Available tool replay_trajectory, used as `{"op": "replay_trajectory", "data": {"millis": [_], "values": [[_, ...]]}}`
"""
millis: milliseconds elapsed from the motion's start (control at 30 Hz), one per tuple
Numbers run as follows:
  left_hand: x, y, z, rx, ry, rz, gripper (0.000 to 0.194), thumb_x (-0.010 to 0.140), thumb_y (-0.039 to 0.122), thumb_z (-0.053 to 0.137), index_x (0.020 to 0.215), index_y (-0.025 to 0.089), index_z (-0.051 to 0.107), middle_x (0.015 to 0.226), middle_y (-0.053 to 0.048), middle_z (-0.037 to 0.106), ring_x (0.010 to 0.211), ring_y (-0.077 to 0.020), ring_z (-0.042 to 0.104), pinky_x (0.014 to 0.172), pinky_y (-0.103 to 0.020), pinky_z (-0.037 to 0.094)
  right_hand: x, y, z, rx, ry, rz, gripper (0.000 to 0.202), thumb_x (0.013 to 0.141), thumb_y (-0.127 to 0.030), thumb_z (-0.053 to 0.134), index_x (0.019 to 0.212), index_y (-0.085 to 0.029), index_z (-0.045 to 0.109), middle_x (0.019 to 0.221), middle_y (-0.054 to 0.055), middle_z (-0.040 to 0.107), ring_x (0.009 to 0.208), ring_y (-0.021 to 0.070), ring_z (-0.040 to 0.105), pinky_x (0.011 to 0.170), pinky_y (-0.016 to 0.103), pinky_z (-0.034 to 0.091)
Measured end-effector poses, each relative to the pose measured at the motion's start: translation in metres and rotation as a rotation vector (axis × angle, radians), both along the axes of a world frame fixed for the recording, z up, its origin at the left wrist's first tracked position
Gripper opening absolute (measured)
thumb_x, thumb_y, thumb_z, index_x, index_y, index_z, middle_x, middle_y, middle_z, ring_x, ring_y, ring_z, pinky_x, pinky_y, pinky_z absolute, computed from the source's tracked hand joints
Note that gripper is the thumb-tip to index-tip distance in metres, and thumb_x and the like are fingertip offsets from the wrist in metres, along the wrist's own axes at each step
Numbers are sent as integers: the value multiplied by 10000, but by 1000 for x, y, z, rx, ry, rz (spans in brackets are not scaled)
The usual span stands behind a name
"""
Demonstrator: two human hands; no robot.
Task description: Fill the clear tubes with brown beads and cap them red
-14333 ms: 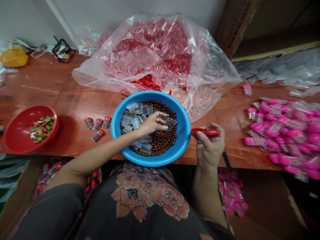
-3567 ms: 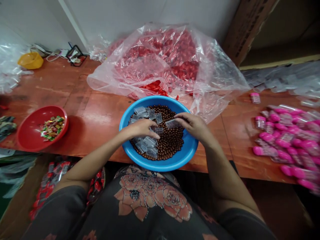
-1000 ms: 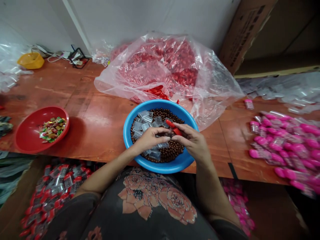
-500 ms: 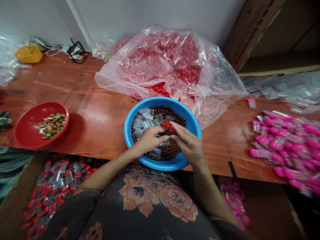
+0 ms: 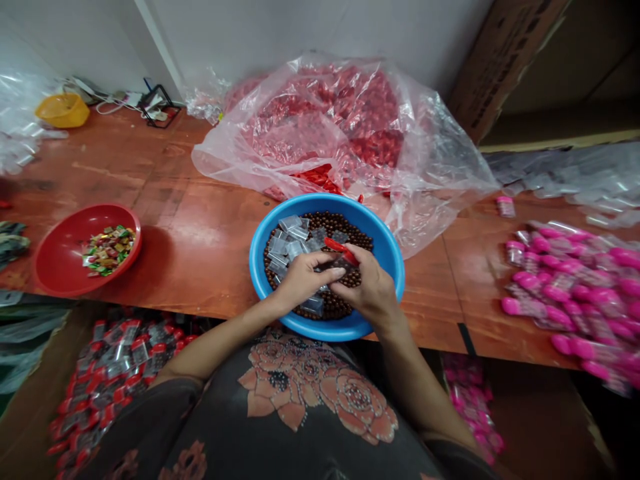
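Note:
A blue basin [image 5: 390,267] stands at the table's front edge, holding brown beads [image 5: 361,233] and several small clear plastic boxes [image 5: 294,230]. Above its middle, my left hand [image 5: 305,280] is closed, thumb and fingers pinching a small clear box that is partly hidden between the hands. My right hand [image 5: 374,287] curls around the other side, fingers on the red cap [image 5: 340,249], which lies tilted along the box's upper edge. Whether the cap is fully seated I cannot tell.
Behind the basin lies a large plastic bag [image 5: 320,120] of red caps. Left stands a red bowl [image 5: 55,263] of wrapped candies. Pink-capped containers [image 5: 575,280] are heaped at right. Below the table edge, red-capped boxes [image 5: 120,360] fill a carton.
My right hand's fingers have opened out and shifted around the cap, so more of the red cap shows. My left hand has stayed nearly in place.

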State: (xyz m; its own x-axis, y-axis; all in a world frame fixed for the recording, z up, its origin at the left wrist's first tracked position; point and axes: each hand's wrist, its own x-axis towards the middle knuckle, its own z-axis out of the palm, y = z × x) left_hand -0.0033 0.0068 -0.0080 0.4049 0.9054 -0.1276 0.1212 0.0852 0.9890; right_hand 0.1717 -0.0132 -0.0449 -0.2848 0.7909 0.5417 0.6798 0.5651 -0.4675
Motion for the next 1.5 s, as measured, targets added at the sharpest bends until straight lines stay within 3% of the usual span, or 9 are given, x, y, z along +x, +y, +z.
{"op": "replay_trajectory", "data": {"millis": [167, 267, 367, 667, 833, 967, 1100, 1267, 1500], "values": [[2, -2, -5, -216, -200, -10, 258, 847, 360, 677, 1003, 159, 719, 1051, -71, 740, 1025, -183, 661, 1001, -318, 477, 3, 1, 4, 72, -60, 48, 754, 831, -336, 686, 1490, -213, 342, 1228, 140, 647, 1116, 283, 656, 952, 466, 572], [6, -3, -2, -467, -325, 59, 583, 945, 644, 404, 1068, 144, 677, 991, -116, 731, 952, -201, 680, 869, -319, 530, -2, -2, 11, 14, -75, 71, 751, 805, -385, 717, 1466, -270, 381, 1248, 124, 600, 1147, 298, 614, 974, 510, 542], [9, -3, 5, -583, -320, 96, 752, 947, 722, 195, 1110, 154, 659, 899, -120, 724, 900, -208, 683, 796, -318, 546, -6, -6, 13, -9, -114, 72, 749, 813, -411, 718, 1473, -317, 376, 1231, 120, 556, 1158, 308, 569, 945, 507, 533], [2, -5, 2, -716, -408, 89, 436, 927, 515, 443, 1004, 165, 691, 737, -71, 703, 645, -165, 650, 656, -298, 533, -9, -15, 13, 52, -86, 58, 1023, 809, -519, 712, 1573, -290, 71, 1286, 114, 565, 1251, 319, 492, 1124, 558, 375], [5, -10, -2, -612, -595, 144, 228, 809, 343, 552, 898, 151, 637, 651, -28, 655, 563, -151, 618, 603, -289, 533, -13, -17, 18, 35, -200, -6, 929, 815, -541, 689, 1549, -215, 221, 1278, 158, 524, 1224, 345, 488, 1060, 569, 428], [11, -14, -4, -493, -554, 174, 312, 897, 415, 460, 931, 155, 629, 565, -3, 575, 461, -123, 539, 478, -243, 461, -19, -18, 20, 98, -233, 27, 779, 826, -494, 673, 1466, -184, 356, 1260, 153, 547, 1222, 332, 491, 1086, 550, 404], [13, -19, -5, -424, -425, 222, 422, 943, 542, 424, 1063, 180, 605, 525, 25, 517, 399, -104, 470, 406, -225, 393, -25, -17, 20, 151, -223, 42, 778, 807, -490, 660, 1433, -138, 364, 1256, 176, 571, 1193, 332, 512, 1052, 534, 424], [10, -26, -4, -398, -339, 270, 389, 953, 467, 406, 1220, 206, 514, 501, 54, 487, 345, -91, 403, 358, -204, 323, -28, -15, 12, 225, -185, 60, 693, 794, -443, 630, 1379, -148, 404, 1144, 167, 621, 1098, 326, 571, 954, 507, 466], [2, -30, 0, -262, -237, 235, 363, 974, 463, 343, 1229, 243, 478, 544, 56, 491, 382, -96, 444, 379, -206, 372, -36, -22, 17, 150, -162, 114, 786, 824, -436, 653, 1482, -174, 312, 1232, 162, 607, 1265, 341, 518, 1079, 561, 412]]}}
